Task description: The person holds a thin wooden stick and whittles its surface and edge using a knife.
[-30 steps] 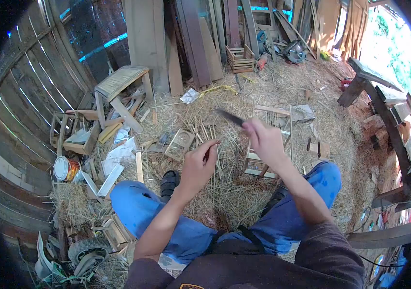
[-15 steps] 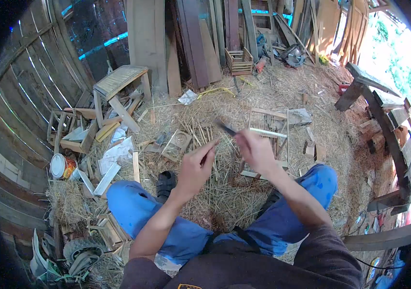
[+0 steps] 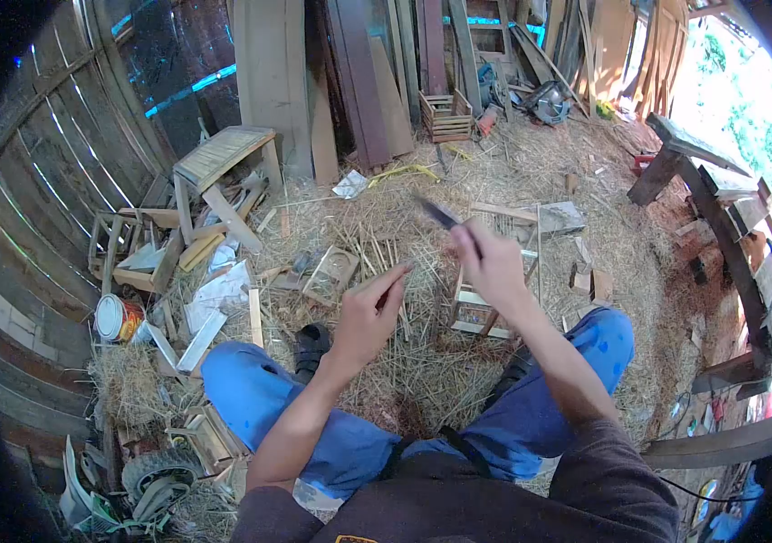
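My right hand (image 3: 492, 271) is closed round a dark-bladed knife (image 3: 436, 212), whose blade slants up and to the left over the straw-strewn ground. Lower and to the left, my left hand (image 3: 370, 312) is closed in a pinch. Something tiny may show at its fingertips, too small to make out. The two hands are apart. Beneath and beyond the right hand lies a light slatted wooden frame (image 3: 481, 312), partly hidden by that hand. A small wooden piece with a round shape in it (image 3: 331, 275) rests on the ground beyond the left hand, near several thin sticks (image 3: 374, 252).
Straw and shavings cover the ground between my knees. A small wooden stool (image 3: 225, 154) and a paint tin (image 3: 119, 317) stand at the left. Tall boards (image 3: 273, 81) lean at the back, near a slatted crate (image 3: 446, 117) and a circular saw (image 3: 549, 103). A wooden bench (image 3: 721, 217) runs along the right.
My right hand has moved slightly right and upward with the knife, away from the left hand. My left hand has stayed almost in place.
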Demonstrator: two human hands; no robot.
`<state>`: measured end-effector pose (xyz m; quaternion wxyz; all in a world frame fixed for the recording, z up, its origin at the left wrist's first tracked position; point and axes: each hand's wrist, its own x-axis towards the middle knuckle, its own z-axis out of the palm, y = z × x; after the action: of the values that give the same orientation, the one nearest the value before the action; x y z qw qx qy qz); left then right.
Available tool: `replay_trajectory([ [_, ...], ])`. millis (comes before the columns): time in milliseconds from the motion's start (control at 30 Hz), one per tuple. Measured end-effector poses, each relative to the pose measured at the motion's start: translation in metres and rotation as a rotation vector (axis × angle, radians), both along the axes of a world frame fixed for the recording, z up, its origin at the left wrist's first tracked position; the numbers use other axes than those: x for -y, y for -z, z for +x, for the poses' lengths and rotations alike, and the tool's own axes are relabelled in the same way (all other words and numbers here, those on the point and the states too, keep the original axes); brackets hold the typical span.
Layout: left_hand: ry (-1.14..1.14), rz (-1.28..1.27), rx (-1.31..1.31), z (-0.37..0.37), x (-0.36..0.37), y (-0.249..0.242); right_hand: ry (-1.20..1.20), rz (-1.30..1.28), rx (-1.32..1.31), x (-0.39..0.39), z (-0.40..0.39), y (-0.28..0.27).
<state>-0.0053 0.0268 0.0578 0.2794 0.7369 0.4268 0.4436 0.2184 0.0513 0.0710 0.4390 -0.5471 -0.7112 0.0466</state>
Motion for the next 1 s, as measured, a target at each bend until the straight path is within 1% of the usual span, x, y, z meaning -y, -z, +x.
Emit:
replay_trajectory([
  [33,0.009,0.017,-0.013,0.0,0.0,0.001,0.029,-0.05,-0.049,0.0,0.002,-0.002],
  [67,0.018,0.035,-0.024,-0.001,0.001,0.002,0.029,-0.04,-0.089,0.0,0.003,-0.001],
  [167,0.039,0.097,-0.067,0.0,0.002,0.009,-0.079,0.074,-0.01,0.009,-0.004,0.026],
  [200,0.041,0.119,-0.085,0.001,0.002,0.011,-0.08,-0.017,0.093,0.013,-0.008,0.028],
  [300,0.013,0.119,-0.045,0.001,-0.002,0.013,-0.045,-0.065,0.067,0.005,-0.01,0.019],
  [333,0.016,0.114,-0.045,0.0,-0.002,0.011,-0.043,0.054,-0.045,-0.002,-0.009,0.015],
  [433,0.017,0.104,-0.036,0.0,0.001,0.004,-0.01,0.083,-0.036,0.0,-0.009,0.015],
  [467,0.002,0.1,-0.024,0.0,0.005,0.006,-0.029,-0.004,-0.076,0.003,-0.013,0.025],
  [567,-0.038,0.06,-0.014,-0.002,0.005,0.007,-0.063,0.044,0.049,0.007,-0.02,0.025],
  [667,-0.053,0.04,-0.021,-0.006,0.004,0.0,-0.041,-0.023,-0.119,-0.004,-0.013,0.011],
  [700,-0.05,0.039,-0.019,-0.006,0.005,-0.002,-0.037,-0.054,-0.118,-0.002,-0.014,0.011],
  [767,-0.038,0.134,-0.002,-0.006,0.005,0.004,-0.024,-0.115,-0.112,0.004,-0.014,0.013],
  [800,-0.031,0.183,0.007,-0.005,0.005,0.007,-0.15,0.061,-0.091,0.007,-0.02,0.018],
  [900,-0.031,0.091,-0.001,-0.006,0.002,0.009,-0.133,0.045,0.116,0.004,-0.021,0.014],
  [933,-0.027,0.099,0.011,-0.005,0.001,0.009,-0.105,0.084,0.017,-0.003,-0.018,0.013],
  [1000,-0.024,0.116,0.033,-0.004,0.001,0.009,-0.018,-0.073,-0.055,-0.011,-0.011,0.005],
])
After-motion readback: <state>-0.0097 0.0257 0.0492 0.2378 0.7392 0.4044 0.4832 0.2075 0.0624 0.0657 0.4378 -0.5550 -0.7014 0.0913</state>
